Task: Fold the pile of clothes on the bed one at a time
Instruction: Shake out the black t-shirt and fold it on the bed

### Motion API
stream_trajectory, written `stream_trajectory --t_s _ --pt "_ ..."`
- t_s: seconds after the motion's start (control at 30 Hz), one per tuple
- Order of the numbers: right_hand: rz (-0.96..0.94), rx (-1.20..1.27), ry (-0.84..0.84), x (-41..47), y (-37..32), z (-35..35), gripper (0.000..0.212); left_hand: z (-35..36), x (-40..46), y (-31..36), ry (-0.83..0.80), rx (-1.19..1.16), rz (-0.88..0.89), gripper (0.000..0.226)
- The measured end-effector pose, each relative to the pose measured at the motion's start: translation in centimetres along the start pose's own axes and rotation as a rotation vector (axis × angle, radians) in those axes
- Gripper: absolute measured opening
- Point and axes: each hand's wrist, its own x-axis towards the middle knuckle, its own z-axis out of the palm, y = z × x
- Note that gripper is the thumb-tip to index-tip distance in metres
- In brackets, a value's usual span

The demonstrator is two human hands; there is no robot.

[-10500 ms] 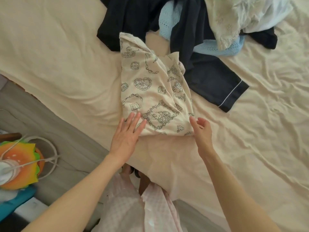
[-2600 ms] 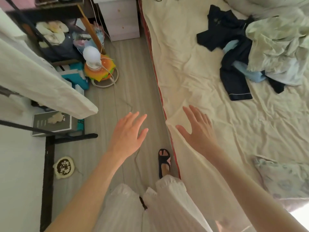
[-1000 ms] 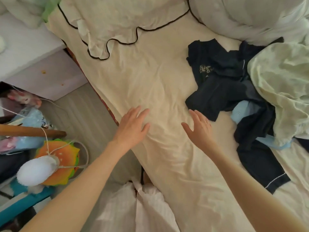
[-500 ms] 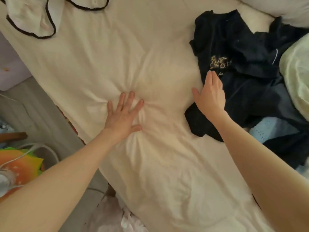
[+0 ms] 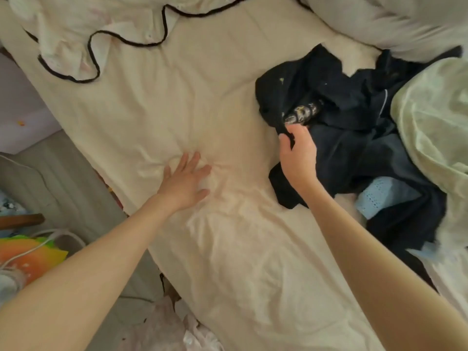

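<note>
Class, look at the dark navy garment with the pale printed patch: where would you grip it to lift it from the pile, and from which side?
Grip the dark navy garment at its free near-left edge, where the right hand pinches it, coming from the bare cream sheet. Its far side lies tangled under other clothes.

Item count, head view:

- Hands: two. The left hand (image 5: 186, 179) is at centre frame; the right hand (image 5: 298, 153) is right of centre.
- Bed (image 5: 228, 249): one, covered by a cream sheet.
- Dark navy garments (image 5: 354, 148): a tangled heap at right; the number of separate pieces cannot be determined.
- Light blue eyelet garment (image 5: 379, 198): one, lower right.
- Pale green fabric (image 5: 435, 127): one, right edge.
- Cream fabric with black piping (image 5: 76, 29): one, upper left.
</note>
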Motion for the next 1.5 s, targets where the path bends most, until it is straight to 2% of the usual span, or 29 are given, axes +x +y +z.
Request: stream_trajectory --t_s 0.13,0.27,0.37,0.4,0.47,0.57,0.63,0.7,0.77,0.83,0.93,1.0,1.03,1.1,1.17,1.27,1.4,1.43,1.47,1.5 --pt "0.057 0.265 0.039 -2.9 -5.1 -4.6 0.007 -2.7 -4.7 2.3 0.071 -0.449 0.045 0.061" --pt "-0.024 0.424 0.091 -6.2 -10.7 -10.8 0.009 -7.9 -11.2 5.7 0.376 -0.562 0.214 0.069" --pt "-0.044 0.524 0.051 -9.8 -13.9 -15.0 0.009 -11.3 -16.6 8.5 0.434 -0.532 0.358 0.079" --pt "-0.050 0.568 0.028 -11.1 -14.7 -16.3 0.010 -11.8 -18.3 9.3 0.450 -0.506 0.409 0.075" --pt "-0.052 0.674 -0.021 -13.6 -15.9 -18.6 0.015 -12.1 -21.5 10.5 0.543 -0.520 0.461 0.048" --pt "-0.033 0.742 -0.079 -17.3 -16.5 -21.6 0.014 -12.5 -26.3 10.4 0.634 -0.524 0.423 0.022" --pt "0.026 0.764 -0.095 -19.6 -16.2 -23.4 0.016 -13.1 -29.4 9.4 0.619 -0.467 0.429 0.014" --pt "0.086 0.754 -0.101 -21.5 -15.6 -24.6 0.018 -14.1 -32.4 8.5 0.531 -0.475 0.420 0.008" --pt "0.139 0.667 -0.107 -23.4 -15.0 -24.9 0.016 -14.7 -35.2 8.2 0.402 -0.594 0.432 0.010" --pt "0.166 0.555 -0.108 -25.1 -14.7 -24.5 0.014 -14.6 -37.2 8.4 0.343 -0.698 0.439 0.012" --pt "0.160 0.451 -0.021 -28.5 -14.8 -23.4 0.019 -13.1 -38.9 9.4 0.307 -0.637 0.415 0.009" --pt "0.141 0.468 0.017 -31.7 -15.2 -22.9 0.010 -11.7 -39.6 10.2 0.297 -0.593 0.395 0.006" --pt "0.120 0.495 -0.009 -33.4 -15.3 -22.6 0.007 -11.1 -39.9 10.6 0.300 -0.608 0.379 0.007" --pt "0.086 0.517 -0.175 -36.7 -15.7 -21.9 0.004 -10.1 -40.3 11.5 0.289 -0.686 0.337 0.010" --pt "0.132 0.550 -0.332 -38.8 -16.0 -21.3 0.012 -9.6 -40.8 12.2 0.301 -0.743 0.296 0.014" --pt "0.243 0.701 -0.407 -39.6 -16.4 -21.6 0.029 -9.5 -41.7 13.1 0.363 -0.776 0.248 0.015" --pt "0.062 0.498 -0.477 -39.9 -17.8 -21.9 0.077 -10.6 -42.9 14.1 0.376 -1.017 0.164 0.016" --pt "0.042 0.434 -0.467 -39.9 -18.3 -21.7 0.081 -11.2 -43.2 14.4 0.368 -1.098 0.147 0.019" --pt "0.038 0.411 -0.434 -39.6 -18.6 -21.5 0.074 -11.7 -43.6 14.8 0.362 -1.169 0.144 0.022" --pt "0.033 0.423 -0.374 -39.2 -19.0 -21.4 0.057 -12.3 -43.9 15.2 0.362 -1.222 0.152 0.024"
